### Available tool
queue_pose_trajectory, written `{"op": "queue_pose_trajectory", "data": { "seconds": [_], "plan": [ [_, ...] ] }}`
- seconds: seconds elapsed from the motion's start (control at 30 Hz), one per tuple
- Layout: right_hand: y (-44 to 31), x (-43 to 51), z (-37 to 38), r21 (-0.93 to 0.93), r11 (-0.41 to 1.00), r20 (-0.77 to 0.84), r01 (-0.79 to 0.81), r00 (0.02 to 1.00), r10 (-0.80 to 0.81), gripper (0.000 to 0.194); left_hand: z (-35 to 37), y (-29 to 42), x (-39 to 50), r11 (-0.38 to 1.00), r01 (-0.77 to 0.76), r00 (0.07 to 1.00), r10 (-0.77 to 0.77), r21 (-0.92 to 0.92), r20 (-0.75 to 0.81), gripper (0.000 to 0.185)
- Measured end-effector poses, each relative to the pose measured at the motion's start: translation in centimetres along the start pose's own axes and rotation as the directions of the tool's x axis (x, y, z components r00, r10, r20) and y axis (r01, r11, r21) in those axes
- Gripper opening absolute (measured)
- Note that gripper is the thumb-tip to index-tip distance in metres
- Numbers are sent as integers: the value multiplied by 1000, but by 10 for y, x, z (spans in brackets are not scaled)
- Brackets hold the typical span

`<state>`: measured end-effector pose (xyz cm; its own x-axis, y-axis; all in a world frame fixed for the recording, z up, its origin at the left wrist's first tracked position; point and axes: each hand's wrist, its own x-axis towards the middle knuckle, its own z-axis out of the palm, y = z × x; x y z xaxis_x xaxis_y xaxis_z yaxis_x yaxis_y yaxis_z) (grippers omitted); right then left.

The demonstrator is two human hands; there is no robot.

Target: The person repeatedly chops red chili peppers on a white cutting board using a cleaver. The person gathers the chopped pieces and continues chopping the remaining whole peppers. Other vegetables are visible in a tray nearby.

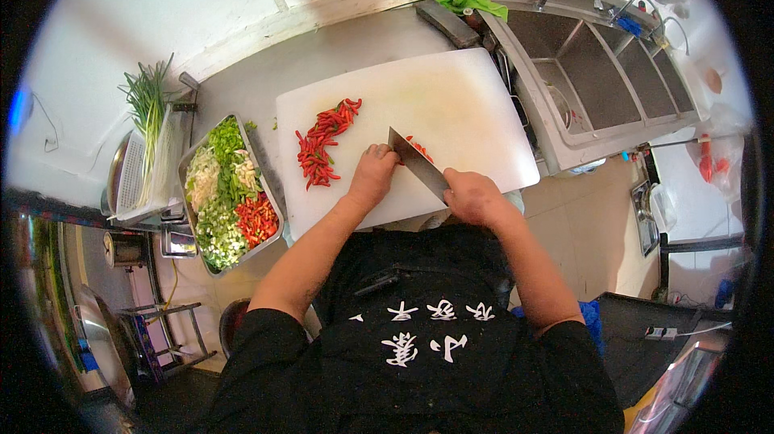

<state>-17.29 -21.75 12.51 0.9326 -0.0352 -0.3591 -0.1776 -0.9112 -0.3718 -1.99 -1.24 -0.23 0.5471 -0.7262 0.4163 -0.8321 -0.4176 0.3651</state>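
Note:
My right hand [474,197] grips the handle of a Chinese cleaver [420,169], its blade angled across the white cutting board [478,113]. Close to the blade's far end, my left hand [376,169] has its fingers curled down at the board. A bit of red shows at those fingertips, mostly hidden, probably a chilli. Cut red chilli pieces [423,149] lie against the blade's right side. To the left of my hands, a curved heap of whole red chillies [320,143] rests on the board.
Left of the board stands a metal tray [279,229] of chopped spring onion, chilli and other vegetables. Beyond it, spring onions [148,113] lean in a white plastic basket [130,159]. A steel sink [580,80] adjoins the board's right, with a green cloth [478,1] on its corner.

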Motion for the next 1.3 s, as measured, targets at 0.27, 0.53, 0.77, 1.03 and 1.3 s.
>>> {"op": "queue_pose_trajectory", "data": {
  "seconds": [0.27, 0.53, 0.77, 1.03, 1.3],
  "plan": [
    [-22, 37, 21, -14, 1000, 1, -22, 1000, 22, 31, 4, -1, -5, 999, -38, 995, 38, -3, -89, 12],
    [-7, 25, 21, -10, 1000, -35, 6, 999, -6, 29, -1, -1, -7, 999, -36, 989, 36, -1, -140, 11],
    [-8, 14, 0, -45, 999, 22, 31, 999, -30, 31, 1, -3, -7, 1000, -11, 993, 12, 2, -121, 11],
    [-27, 49, 23, -10, 999, 4, -32, 999, 32, 30, 4, -5, -9, 999, 22, 996, -18, 48, -90, 10],
    [-18, 42, 46, 188, 981, -222, -49, 971, 91, 27, -3, -16, 1, 999, 33, 993, -36, -23, -109, 13]
  ]
}}
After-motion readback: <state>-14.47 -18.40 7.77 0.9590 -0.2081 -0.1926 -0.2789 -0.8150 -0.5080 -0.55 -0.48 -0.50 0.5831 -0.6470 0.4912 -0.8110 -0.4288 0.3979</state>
